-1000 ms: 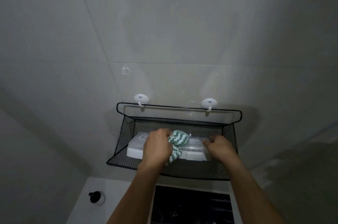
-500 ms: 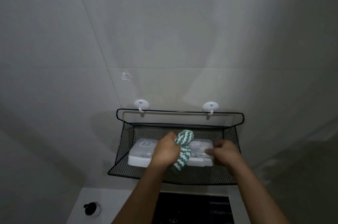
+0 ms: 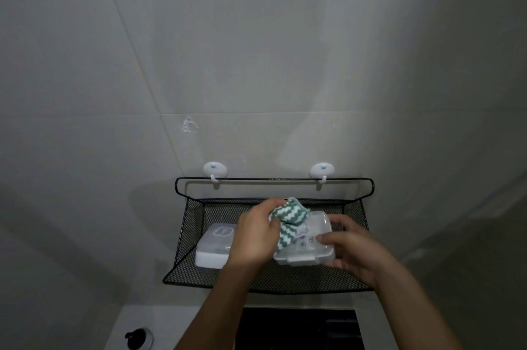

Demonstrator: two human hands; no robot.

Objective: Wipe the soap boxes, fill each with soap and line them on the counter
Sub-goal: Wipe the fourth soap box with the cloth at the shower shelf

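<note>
Hanging from two white wall hooks, one at 11 o'clock (image 3: 214, 170) and one at 1 o'clock (image 3: 322, 170), a black mesh basket (image 3: 350, 212) occupies the lower centre of the head view; its wire rail runs across the tiled wall (image 3: 256, 50) between both hooks. Within the frame of the basket, at about 3 o'clock from its middle, a clear soap box (image 3: 309, 247) is held above the mesh; its latch faces the viewer at 6 o'clock. Right hand (image 3: 353, 252): grip clamped on the clear soap box, thumb across the lid, fingers curled beneath its right end. Left hand (image 3: 252, 235): grip clamped on a green-and-white zigzag cloth (image 3: 288, 219), bunched and pressed against the upper left of the lid; the cloth covers that corner, so the surface beneath cannot be seen. A second soap box (image 3: 212, 247), white and closed, lies on the basket floor at 9 o'clock, just beside the left hand; the left wrist hides its right end. Both forearms cross the front rim of the basket and mask part of the mesh. Below, at 6 o'clock, a white tabletop (image 3: 159, 318) surrounds a dark recess (image 3: 299, 329); a black-topped item (image 3: 138, 339) stands at 7 o'clock, too dim to identify.
</note>
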